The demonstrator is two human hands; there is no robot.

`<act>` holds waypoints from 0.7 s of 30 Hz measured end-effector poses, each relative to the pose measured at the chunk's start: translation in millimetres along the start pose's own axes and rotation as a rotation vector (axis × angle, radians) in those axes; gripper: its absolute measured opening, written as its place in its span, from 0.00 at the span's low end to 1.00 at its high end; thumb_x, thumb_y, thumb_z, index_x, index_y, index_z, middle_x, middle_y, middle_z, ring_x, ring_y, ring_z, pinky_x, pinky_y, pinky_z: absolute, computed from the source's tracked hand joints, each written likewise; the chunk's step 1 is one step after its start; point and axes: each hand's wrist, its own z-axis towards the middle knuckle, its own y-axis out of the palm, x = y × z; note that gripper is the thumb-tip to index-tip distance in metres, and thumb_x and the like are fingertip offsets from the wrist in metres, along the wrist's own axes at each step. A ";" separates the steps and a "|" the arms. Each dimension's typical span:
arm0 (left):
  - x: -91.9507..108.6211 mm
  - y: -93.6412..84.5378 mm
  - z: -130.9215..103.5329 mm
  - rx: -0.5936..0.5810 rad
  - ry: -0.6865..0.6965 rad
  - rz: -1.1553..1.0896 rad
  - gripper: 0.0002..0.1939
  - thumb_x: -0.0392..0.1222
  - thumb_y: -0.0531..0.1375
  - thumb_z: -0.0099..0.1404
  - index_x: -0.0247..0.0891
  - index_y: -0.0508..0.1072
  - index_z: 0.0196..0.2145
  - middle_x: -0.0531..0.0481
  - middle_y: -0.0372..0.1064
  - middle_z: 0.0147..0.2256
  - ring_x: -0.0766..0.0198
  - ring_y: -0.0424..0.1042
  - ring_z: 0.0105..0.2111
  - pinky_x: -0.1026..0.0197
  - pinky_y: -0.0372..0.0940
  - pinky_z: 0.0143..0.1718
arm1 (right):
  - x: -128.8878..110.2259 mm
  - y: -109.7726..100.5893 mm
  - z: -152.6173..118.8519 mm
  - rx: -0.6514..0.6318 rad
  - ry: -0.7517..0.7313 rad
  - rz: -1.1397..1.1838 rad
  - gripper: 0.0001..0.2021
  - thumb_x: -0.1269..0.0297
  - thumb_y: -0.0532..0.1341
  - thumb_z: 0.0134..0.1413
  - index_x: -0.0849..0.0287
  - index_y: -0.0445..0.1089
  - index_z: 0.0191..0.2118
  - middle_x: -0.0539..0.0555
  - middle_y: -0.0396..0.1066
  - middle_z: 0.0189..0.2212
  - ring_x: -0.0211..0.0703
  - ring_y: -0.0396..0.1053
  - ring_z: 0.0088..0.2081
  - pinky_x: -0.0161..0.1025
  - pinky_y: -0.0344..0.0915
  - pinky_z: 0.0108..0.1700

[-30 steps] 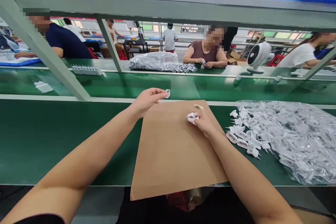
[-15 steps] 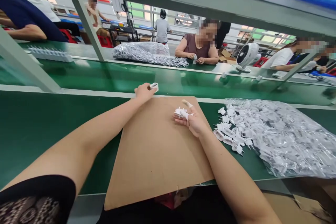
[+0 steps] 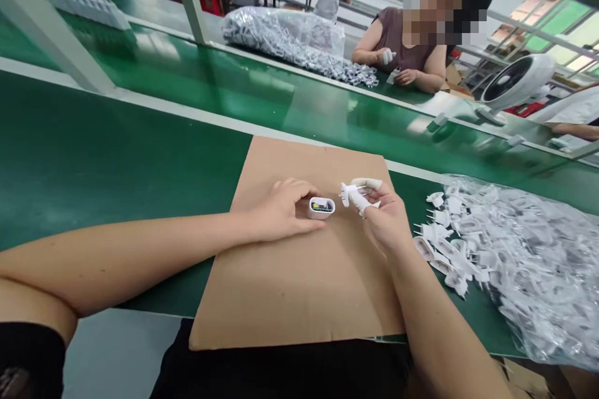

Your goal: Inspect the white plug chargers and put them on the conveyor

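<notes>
A white oval housing (image 3: 321, 208) stands on the cardboard sheet (image 3: 290, 287), its open end showing electronic parts inside. My left hand (image 3: 290, 209) is curled round the housing, with thumb and fingers at its sides. Just to the right, my right hand (image 3: 381, 206) pinches a white plug cover (image 3: 347, 194) between thumb and forefinger, both of which wear pale finger covers. The cover's pins point right, towards my palm. More white pieces show partly in that hand. A gap separates the cover from the housing.
Loose white plug covers (image 3: 452, 249) spill from a clear plastic bag (image 3: 547, 268) at the right. A raised green ledge (image 3: 262, 84) runs behind the cardboard. Across it sit a person (image 3: 412, 56), another filled bag (image 3: 285, 34) and a fan (image 3: 519, 81).
My left hand has brought the housing from the ledge's edge to the middle of the cardboard. My right hand has turned and now pinches one cover. The view has tilted and moved closer.
</notes>
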 end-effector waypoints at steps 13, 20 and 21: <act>-0.9 -4.9 0.8 -0.137 0.048 -0.071 0.15 0.53 0.70 0.62 0.43 0.80 0.43 0.50 0.78 0.44 0.53 0.69 0.49 0.48 0.54 0.56 | -6.8 4.4 -25.4 -0.130 -0.440 -0.433 0.16 0.66 0.62 0.65 0.45 0.73 0.57 0.55 0.74 0.53 0.49 0.75 0.50 0.52 0.73 0.54; -2.7 -2.1 2.1 -0.115 0.064 -0.051 0.15 0.56 0.68 0.65 0.43 0.80 0.42 0.49 0.78 0.42 0.51 0.69 0.49 0.48 0.55 0.55 | -12.2 8.6 -42.9 -0.218 -0.539 -0.645 0.28 0.71 0.60 0.66 0.48 0.59 0.69 0.58 0.73 0.55 0.51 0.74 0.53 0.55 0.73 0.57; -3.2 -1.7 2.0 -0.116 0.067 -0.051 0.15 0.56 0.67 0.65 0.43 0.80 0.41 0.49 0.78 0.42 0.51 0.69 0.49 0.48 0.55 0.56 | -13.0 11.6 -44.1 -0.238 -0.545 -0.694 0.28 0.71 0.60 0.67 0.49 0.59 0.69 0.57 0.74 0.53 0.51 0.74 0.52 0.55 0.72 0.56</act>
